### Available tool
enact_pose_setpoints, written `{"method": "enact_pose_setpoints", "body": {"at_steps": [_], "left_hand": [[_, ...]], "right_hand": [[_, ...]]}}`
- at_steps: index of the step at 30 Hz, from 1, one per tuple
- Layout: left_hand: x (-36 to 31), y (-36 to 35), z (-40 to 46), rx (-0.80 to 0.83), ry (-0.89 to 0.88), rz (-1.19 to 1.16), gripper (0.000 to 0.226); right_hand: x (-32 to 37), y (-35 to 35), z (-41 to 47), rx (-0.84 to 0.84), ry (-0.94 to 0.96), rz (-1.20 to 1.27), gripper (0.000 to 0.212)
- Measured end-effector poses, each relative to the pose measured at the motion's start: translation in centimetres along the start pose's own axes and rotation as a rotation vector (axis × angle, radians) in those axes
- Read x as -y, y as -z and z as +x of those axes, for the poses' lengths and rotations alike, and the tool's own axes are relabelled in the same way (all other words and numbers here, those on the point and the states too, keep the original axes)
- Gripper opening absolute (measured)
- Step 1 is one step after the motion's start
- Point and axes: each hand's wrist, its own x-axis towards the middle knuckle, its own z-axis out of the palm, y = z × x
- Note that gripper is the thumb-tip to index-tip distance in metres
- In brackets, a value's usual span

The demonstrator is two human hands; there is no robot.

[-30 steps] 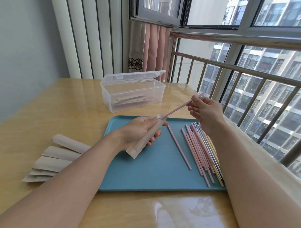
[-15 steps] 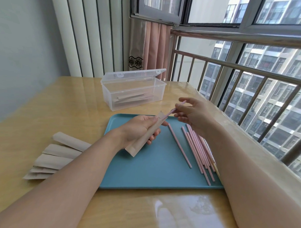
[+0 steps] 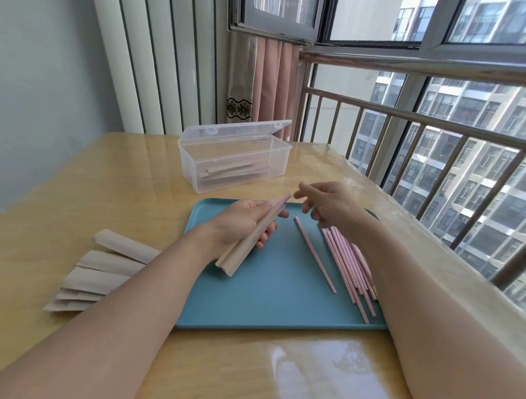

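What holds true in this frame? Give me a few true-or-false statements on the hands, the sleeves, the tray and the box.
1. The left hand grips a paper sleeve. True.
2. The right hand pinches a stick. False: its fingers are relaxed and hold nothing.
3. The clear box is closed. False: its lid stands open.
4. Loose pink sticks lie on the blue tray. True.
5. The spare sleeves lie on the tray. False: they lie on the table, to the left of the tray.

Head-worn view, downward, near table
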Motion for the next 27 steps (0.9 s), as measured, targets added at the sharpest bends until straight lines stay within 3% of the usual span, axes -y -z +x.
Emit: {"method": "enact_pose_setpoints", "body": {"at_steps": [2,4,9,11,15,19,24,27], "left_hand": [[-0.1,0.4,0.0,-0.039,-0.015,-0.002,0.04],[-0.5,1.0,-0.2,-0.111,-0.038,-0.012,0.04],[-2.1,3.5,-1.1,-0.193,-0.045,0.027,0.042],[-2.2,4.5,-1.7,-0.187,-0.013,0.061,0.038],[-1.9,6.8,-3.2,-0.194,-0.018,0.074,0.035],[-0.4,8.5,-4.3,-0.226,-0.087,-0.005,0.037],[0.4,7.9,-4.6,-0.195,-0.15,0.0,0.032],[0.6,7.4,-4.4,-0.229,-0.166,0.08,0.029]], "right_hand": [[-0.6,0.5,0.2,-0.093,0.022,-0.38,0.051],[-0.9,0.3,0.1,-0.05,-0.04,-0.668,0.059],[0.6,-1.1,0.2,0.073,-0.112,-0.693,0.045],[1.6,-1.9,0.1,0.065,-0.12,-0.521,0.034],[5.6,-2.8,-0.4,0.068,-0.092,0.139,0.018],[7.6,-4.8,-0.7,-0.035,0.006,0.651,0.019],[5.5,-5.2,-0.5,-0.256,0.025,0.971,0.01],[4.7,-4.4,-0.4,-0.327,0.038,1.007,0.009]]}}
